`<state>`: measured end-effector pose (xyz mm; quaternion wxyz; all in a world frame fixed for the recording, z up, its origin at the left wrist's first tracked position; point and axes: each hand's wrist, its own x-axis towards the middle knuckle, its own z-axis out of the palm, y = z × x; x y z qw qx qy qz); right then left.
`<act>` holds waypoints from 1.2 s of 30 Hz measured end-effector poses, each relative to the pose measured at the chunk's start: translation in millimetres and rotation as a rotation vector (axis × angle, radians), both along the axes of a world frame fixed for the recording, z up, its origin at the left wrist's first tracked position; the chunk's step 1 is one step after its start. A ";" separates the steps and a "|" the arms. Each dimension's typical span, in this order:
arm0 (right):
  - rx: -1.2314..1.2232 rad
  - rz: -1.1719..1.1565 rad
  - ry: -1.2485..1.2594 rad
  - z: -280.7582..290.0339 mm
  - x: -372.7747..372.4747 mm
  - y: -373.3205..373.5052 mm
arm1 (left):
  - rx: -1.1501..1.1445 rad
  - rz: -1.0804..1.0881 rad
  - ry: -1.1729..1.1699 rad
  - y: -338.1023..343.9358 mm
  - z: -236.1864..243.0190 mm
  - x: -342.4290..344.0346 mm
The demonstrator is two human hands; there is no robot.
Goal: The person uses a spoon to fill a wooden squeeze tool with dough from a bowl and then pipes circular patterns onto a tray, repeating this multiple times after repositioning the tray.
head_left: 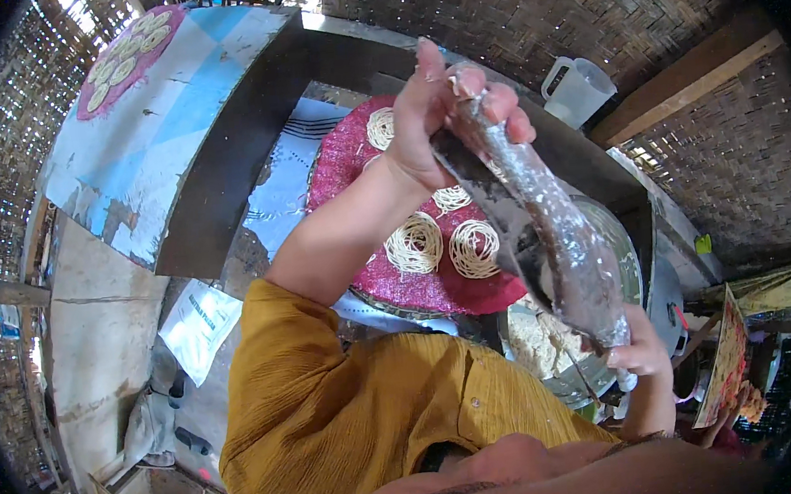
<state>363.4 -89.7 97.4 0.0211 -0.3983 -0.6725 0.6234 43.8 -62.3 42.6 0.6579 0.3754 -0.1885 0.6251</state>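
Note:
My left hand [472, 99] is closed around the upper end of a long, dark, two-part wooden press [569, 241] smeared with white dough. Lower down, my right hand [640, 348] grips the other end, its fingers partly hidden. The press slants in the air over a round tray with a pink cover [342, 172] and a wide basin [640, 268]. Nests of pale noodle strands [414, 243] lie on the pink cover, some hidden behind my left arm. Crumbly pale dough [540, 342] sits in the basin, with a thin stick leaning there.
A blue-and-white board [148, 109] at the far left bears another pink round [130, 58] with flat noodle nests. A clear plastic jug [579, 90] stands by the woven wall. To the left are a white plastic bag [200, 328] and dark sandals [191, 441] on the floor.

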 end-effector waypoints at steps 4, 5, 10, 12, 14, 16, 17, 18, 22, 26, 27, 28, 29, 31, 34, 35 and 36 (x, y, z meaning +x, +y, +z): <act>0.232 -0.087 -0.013 13.7 -8.3 4.7 | 0.129 0.018 -0.038 11.6 11.8 -5.1; 0.210 -0.061 -0.025 14.1 -11.8 7.3 | 0.184 0.007 -0.023 14.4 16.4 -12.3; 0.100 0.065 0.045 8.2 -26.0 9.1 | 0.179 -0.014 -0.021 -1.4 24.7 -27.7; 0.046 0.047 0.068 6.2 -22.1 3.6 | 0.132 0.010 -0.007 -14.1 24.5 -19.1; 0.060 0.115 0.041 2.4 -11.2 3.2 | 0.034 0.130 0.071 -23.7 20.9 -8.6; 0.039 0.095 0.035 1.5 -1.2 1.5 | -0.003 0.126 0.059 -19.8 17.6 4.5; 0.031 0.091 0.011 -0.4 5.4 1.4 | -0.012 0.046 0.002 -15.7 12.8 9.5; 0.023 0.086 -0.012 -2.2 9.2 0.9 | -0.020 -0.033 -0.055 -12.5 8.9 12.5; -0.002 -0.003 0.047 -7.2 14.1 -0.2 | -0.624 -0.060 0.041 -2.1 16.9 28.3; 0.038 -0.002 0.069 -17.8 12.0 2.4 | -0.849 -0.225 0.718 16.5 -54.8 49.9; 0.060 0.001 0.081 -19.9 12.0 2.8 | -0.815 -0.178 0.839 11.9 -60.1 58.2; 0.057 -0.008 0.088 -23.5 13.4 3.3 | -0.793 -0.151 0.917 8.7 -64.3 63.0; 0.073 -0.013 0.101 -27.1 14.9 3.9 | -0.780 -0.134 0.965 6.2 -66.7 63.7; 0.084 -0.024 0.117 -29.8 15.3 4.7 | -0.750 -0.106 1.048 5.0 -69.2 66.3; 0.099 -0.033 0.151 -30.2 12.6 6.9 | -0.711 -0.058 1.166 4.3 -72.5 66.6; 0.110 -0.048 0.163 -31.7 12.6 7.9 | -0.698 -0.039 1.207 3.7 -73.4 65.5; 0.121 -0.063 0.175 -32.7 12.5 8.7 | -0.684 -0.018 1.253 3.1 -74.0 63.7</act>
